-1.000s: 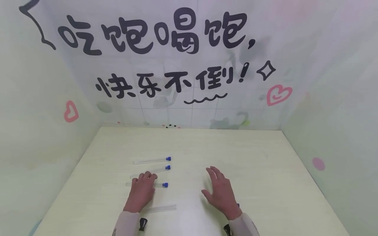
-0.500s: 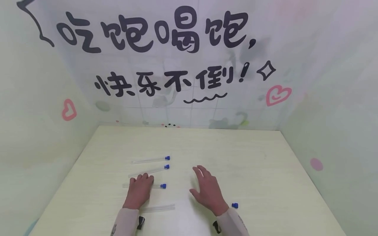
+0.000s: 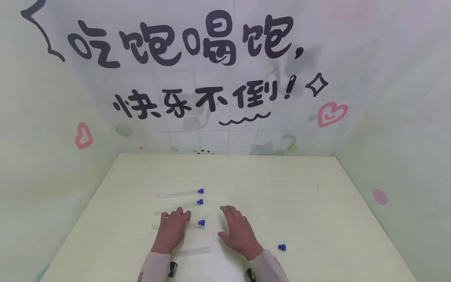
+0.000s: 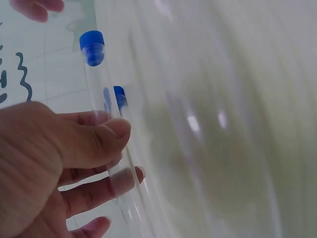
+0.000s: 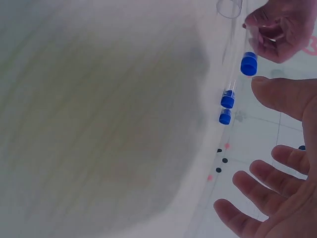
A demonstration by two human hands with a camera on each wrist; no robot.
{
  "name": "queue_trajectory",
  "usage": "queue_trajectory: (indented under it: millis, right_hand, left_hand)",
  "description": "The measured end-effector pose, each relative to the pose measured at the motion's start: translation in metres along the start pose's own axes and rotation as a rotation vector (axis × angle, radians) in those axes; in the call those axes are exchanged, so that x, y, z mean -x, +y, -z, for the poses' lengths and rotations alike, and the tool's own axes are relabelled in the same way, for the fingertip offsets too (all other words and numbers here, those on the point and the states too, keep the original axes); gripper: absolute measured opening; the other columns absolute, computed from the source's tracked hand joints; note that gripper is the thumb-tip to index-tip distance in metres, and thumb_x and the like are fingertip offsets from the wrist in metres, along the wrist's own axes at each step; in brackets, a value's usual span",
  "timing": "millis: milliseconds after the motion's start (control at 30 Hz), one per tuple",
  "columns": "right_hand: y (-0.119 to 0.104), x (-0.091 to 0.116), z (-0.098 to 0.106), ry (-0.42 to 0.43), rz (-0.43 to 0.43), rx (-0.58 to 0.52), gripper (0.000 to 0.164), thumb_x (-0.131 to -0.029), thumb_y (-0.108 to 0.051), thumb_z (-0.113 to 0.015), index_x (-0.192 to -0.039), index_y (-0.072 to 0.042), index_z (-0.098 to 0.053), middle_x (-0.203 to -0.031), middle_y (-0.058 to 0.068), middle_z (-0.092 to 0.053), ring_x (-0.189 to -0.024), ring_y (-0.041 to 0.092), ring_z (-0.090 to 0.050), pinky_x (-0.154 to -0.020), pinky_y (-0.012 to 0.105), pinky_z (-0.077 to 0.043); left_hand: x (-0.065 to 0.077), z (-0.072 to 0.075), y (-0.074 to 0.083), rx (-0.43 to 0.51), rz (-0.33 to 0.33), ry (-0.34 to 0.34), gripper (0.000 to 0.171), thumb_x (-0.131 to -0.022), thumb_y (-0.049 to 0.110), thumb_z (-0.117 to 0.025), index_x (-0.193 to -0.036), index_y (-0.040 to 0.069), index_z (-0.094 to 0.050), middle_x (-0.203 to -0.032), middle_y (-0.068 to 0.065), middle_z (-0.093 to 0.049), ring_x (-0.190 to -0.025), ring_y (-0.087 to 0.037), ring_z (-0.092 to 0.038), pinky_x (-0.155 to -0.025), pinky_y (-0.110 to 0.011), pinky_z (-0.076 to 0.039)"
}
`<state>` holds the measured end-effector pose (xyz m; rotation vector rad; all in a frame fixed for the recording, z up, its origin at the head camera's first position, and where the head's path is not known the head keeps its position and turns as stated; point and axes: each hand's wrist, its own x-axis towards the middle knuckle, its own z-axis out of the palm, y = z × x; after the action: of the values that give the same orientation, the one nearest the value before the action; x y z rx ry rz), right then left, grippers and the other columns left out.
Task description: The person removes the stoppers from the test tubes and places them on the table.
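Observation:
In the head view my left hand (image 3: 170,233) holds a clear test tube (image 3: 193,224) with a blue cap (image 3: 201,222) facing right. The left wrist view shows the thumb and fingers pinching this tube (image 4: 96,79) around its middle. To the right of that cap is my right hand (image 3: 241,237), its thumb apart from the fingers and nothing in it. The right wrist view shows its fingers (image 5: 265,193) extended and spread, apart from the tube. Beyond my left hand lie two more capped test tubes, the far one (image 3: 179,194) and the near one (image 3: 186,205).
An uncapped clear tube (image 3: 193,251) lies on the pale table (image 3: 299,196), nearer to me and partly behind my left wrist. A loose blue cap (image 3: 282,247) sits right of my right forearm. Printed wall panels (image 3: 225,141) enclose the table's back and sides.
My right hand has moved left, closer to the capped end of the held tube, and the loose cap is now fully uncovered. My left hand stays nearly in place, still gripping the tube.

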<state>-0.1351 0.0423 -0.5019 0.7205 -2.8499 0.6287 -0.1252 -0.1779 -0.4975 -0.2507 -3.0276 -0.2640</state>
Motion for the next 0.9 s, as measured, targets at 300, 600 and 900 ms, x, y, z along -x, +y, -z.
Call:
queue_trajectory:
  millis: [300,600,900]
  right_hand:
    - [-0.004,-0.002,-0.001,-0.018,0.009,0.051,0.065,-0.076,-0.029,-0.078,-0.131,-0.010,-0.050,-0.126,0.006,-0.056,-0.108,0.022,-0.059,-0.083,0.036,-0.051]
    - [-0.003,0.001,0.000,0.004,0.028,0.065,0.054,-0.077,-0.025,-0.077,-0.123,-0.009,-0.054,-0.117,0.006,-0.060,-0.101,0.019,-0.062,-0.080,0.032,-0.052]
    - [-0.001,0.002,0.000,0.030,0.049,0.069,0.035,-0.078,-0.020,-0.076,-0.106,-0.011,-0.058,-0.098,0.001,-0.061,-0.083,0.013,-0.060,-0.069,0.024,-0.051]
  left_hand:
    - [0.001,0.010,0.021,0.012,-0.031,0.030,0.027,-0.077,-0.005,-0.068,-0.096,0.014,-0.064,-0.082,-0.003,-0.054,-0.072,-0.019,-0.049,-0.072,-0.047,-0.042]
    - [0.006,0.007,0.040,-0.018,-0.089,0.101,0.028,-0.075,-0.002,-0.071,-0.095,0.016,-0.064,-0.082,-0.001,-0.052,-0.070,-0.017,-0.047,-0.066,-0.041,-0.043]
    - [0.009,0.007,0.049,-0.015,-0.113,0.148,0.023,-0.077,0.004,-0.072,-0.095,0.018,-0.067,-0.083,0.001,-0.055,-0.071,-0.016,-0.053,-0.066,-0.037,-0.042]
